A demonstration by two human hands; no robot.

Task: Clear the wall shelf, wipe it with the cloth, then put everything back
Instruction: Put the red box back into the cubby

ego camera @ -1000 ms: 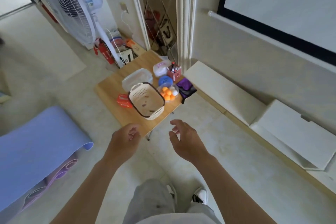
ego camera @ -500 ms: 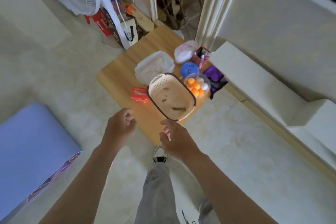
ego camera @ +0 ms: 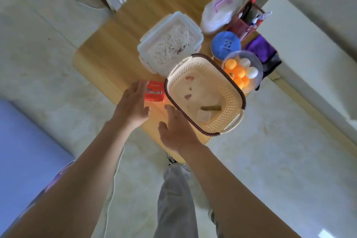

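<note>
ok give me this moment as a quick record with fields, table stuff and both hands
surface: wooden table
basket: cream, dark rim, at the table's near edge, small bits inside
red box: just left of the basket
left hand: open, fingers over the red box, holding nothing
right hand: open, at the basket's near rim, holding nothing
behind basket: clear lidded box, blue lid, tub of orange and white balls
cloth: purple, at the table's right edge
contact: cannot tell if either hand touches anything
</note>
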